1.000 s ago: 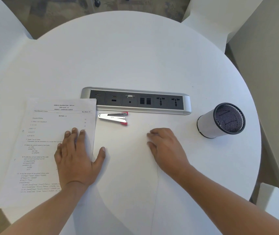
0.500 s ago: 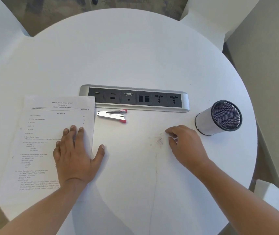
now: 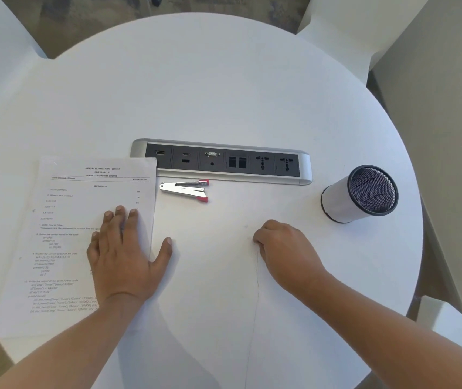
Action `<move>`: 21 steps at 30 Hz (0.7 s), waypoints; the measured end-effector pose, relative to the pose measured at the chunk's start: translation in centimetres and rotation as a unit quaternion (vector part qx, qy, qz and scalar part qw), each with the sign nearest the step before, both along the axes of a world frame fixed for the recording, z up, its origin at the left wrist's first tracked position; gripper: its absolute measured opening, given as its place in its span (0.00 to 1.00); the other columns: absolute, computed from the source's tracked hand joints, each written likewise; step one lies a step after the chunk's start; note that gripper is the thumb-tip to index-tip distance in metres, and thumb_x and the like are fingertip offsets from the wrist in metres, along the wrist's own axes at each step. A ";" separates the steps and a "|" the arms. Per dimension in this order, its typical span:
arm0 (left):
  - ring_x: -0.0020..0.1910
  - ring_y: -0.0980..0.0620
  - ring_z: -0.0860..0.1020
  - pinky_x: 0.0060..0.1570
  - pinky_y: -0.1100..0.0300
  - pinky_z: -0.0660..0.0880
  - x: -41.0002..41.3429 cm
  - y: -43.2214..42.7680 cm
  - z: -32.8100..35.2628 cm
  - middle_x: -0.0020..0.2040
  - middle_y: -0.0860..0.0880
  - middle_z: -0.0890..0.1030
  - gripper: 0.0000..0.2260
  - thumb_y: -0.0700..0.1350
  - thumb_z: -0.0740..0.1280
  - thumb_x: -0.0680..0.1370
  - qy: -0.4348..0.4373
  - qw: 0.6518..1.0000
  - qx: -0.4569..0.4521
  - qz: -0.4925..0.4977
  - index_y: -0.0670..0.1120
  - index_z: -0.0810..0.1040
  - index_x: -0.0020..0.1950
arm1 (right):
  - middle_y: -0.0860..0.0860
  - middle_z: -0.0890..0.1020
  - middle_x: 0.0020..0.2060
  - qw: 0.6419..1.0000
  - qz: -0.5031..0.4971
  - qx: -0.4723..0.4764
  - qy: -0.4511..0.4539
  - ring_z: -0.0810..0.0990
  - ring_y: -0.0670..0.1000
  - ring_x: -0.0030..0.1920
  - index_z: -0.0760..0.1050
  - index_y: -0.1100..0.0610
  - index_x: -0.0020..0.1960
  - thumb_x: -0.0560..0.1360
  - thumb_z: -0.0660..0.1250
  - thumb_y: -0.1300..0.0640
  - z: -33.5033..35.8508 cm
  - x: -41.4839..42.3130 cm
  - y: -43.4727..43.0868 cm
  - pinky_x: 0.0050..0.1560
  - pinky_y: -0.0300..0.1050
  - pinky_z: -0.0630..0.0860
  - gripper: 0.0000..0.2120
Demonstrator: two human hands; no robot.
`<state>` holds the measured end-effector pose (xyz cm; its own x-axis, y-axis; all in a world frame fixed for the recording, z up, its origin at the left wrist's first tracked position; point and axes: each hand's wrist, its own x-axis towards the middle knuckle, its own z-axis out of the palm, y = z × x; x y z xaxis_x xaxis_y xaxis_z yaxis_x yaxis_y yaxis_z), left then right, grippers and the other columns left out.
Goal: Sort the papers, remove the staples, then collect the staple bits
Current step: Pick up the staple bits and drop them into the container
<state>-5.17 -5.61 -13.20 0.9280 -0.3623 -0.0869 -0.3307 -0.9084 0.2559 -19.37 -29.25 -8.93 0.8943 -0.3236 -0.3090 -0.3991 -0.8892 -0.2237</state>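
Bright, even light fills the view and nearly washes out the white table (image 3: 224, 94) — its surface shows little texture. A soft grey shadow lies on the right side of the left forearm (image 3: 64, 346), so the light seems to come from above and to the left. The silver socket strip (image 3: 304, 169) carries a mild sheen, with no hard glare. The wide lens bows the table rim and stretches the corners. Small print on the papers (image 3: 84, 234) is soft — mostly unreadable.

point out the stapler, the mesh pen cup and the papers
stapler (image 3: 184, 190), head view, on its metal body
mesh pen cup (image 3: 339, 204), head view, on its white wall
papers (image 3: 84, 209), head view, on the printed top sheet
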 end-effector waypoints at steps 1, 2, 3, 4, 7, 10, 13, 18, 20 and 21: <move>0.80 0.43 0.58 0.74 0.42 0.56 0.0 0.0 0.0 0.78 0.42 0.64 0.38 0.68 0.54 0.72 0.002 1.000 0.001 0.000 0.45 0.66 0.75 | 0.51 0.76 0.35 1.000 -0.003 -0.010 0.005 0.75 0.55 0.32 0.78 0.57 0.39 0.67 0.66 0.70 -0.1 0.0 0.2 0.31 0.50 0.77 0.09; 0.80 0.43 0.57 0.74 0.42 0.56 -0.1 -0.1 0.0 0.78 0.42 0.64 0.38 0.68 0.54 0.72 0.003 1.000 0.001 0.001 0.45 0.66 0.75 | 0.51 0.75 0.34 1.000 -0.006 -0.017 0.007 0.74 0.55 0.30 0.77 0.57 0.38 0.65 0.66 0.70 -0.1 0.1 0.3 0.29 0.50 0.76 0.09; 0.80 0.43 0.58 0.74 0.42 0.56 0.0 0.0 0.0 0.78 0.42 0.64 0.38 0.68 0.54 0.72 0.002 1.000 0.002 0.002 0.45 0.66 0.75 | 0.51 0.74 0.32 1.000 -0.009 -0.021 0.007 0.73 0.55 0.28 0.76 0.57 0.36 0.64 0.67 0.70 0.0 0.2 0.5 0.27 0.49 0.75 0.09; 0.79 0.43 0.58 0.74 0.42 0.56 0.0 0.0 0.0 0.78 0.42 0.64 0.38 0.68 0.54 0.72 0.002 1.000 0.003 0.003 0.45 0.66 0.75 | 0.52 0.74 0.31 1.000 -0.009 -0.024 0.004 0.72 0.55 0.27 0.75 0.57 0.35 0.64 0.67 0.70 0.0 0.3 0.6 0.26 0.48 0.74 0.08; 0.79 0.43 0.58 0.74 0.42 0.56 0.1 0.1 0.0 0.78 0.42 0.64 0.38 0.68 0.54 0.72 0.002 1.000 0.006 0.003 0.45 0.66 0.75 | 0.52 0.77 0.33 1.000 -0.022 -0.010 -0.005 0.75 0.56 0.30 0.77 0.58 0.38 0.68 0.65 0.67 0.4 1.0 0.8 0.31 0.49 0.76 0.06; 0.79 0.43 0.58 0.74 0.41 0.56 0.1 0.1 -0.1 0.78 0.42 0.64 0.38 0.68 0.54 0.72 0.002 1.000 0.005 0.001 0.45 0.66 0.75 | 0.47 0.81 0.34 0.983 -0.159 0.090 -0.021 0.79 0.51 0.36 0.80 0.55 0.39 0.67 0.67 0.62 1.1 1.6 0.1 0.37 0.43 0.77 0.05; 0.79 0.43 0.58 0.74 0.41 0.56 0.2 -0.1 -0.1 0.78 0.42 0.64 0.38 0.68 0.54 0.72 0.004 1.000 0.006 0.000 0.45 0.65 0.75 | 0.47 0.82 0.30 0.858 -0.402 0.314 -0.054 0.79 0.49 0.34 0.80 0.60 0.33 0.65 0.71 0.65 1.9 1.7 -1.5 0.36 0.38 0.77 0.04; 0.80 0.43 0.57 0.75 0.41 0.56 0.2 0.2 -0.1 0.79 0.42 0.63 0.39 0.68 0.53 0.72 0.010 1.000 0.016 -0.003 0.45 0.65 0.75 | 0.56 0.80 0.34 0.548 -0.586 0.583 -0.131 0.81 0.49 0.34 0.79 0.67 0.40 0.72 0.68 0.74 4.8 0.8 -2.7 0.35 0.36 0.81 0.05; 0.79 0.42 0.58 0.75 0.40 0.56 0.1 0.3 0.0 0.79 0.42 0.64 0.39 0.68 0.53 0.72 0.012 1.000 0.020 -0.003 0.45 0.65 0.75 | 0.55 0.80 0.31 0.507 -0.587 0.613 -0.150 0.80 0.49 0.32 0.78 0.67 0.41 0.73 0.66 0.74 6.5 0.4 -2.9 0.32 0.35 0.80 0.05; 0.79 0.42 0.58 0.74 0.40 0.57 0.1 0.3 0.0 0.78 0.42 0.64 0.39 0.68 0.53 0.72 0.013 1.000 0.021 -0.004 0.44 0.65 0.75 | 0.55 0.80 0.30 0.497 -0.580 0.625 -0.159 0.79 0.49 0.32 0.78 0.67 0.41 0.73 0.65 0.74 7.6 0.1 -3.2 0.30 0.34 0.79 0.06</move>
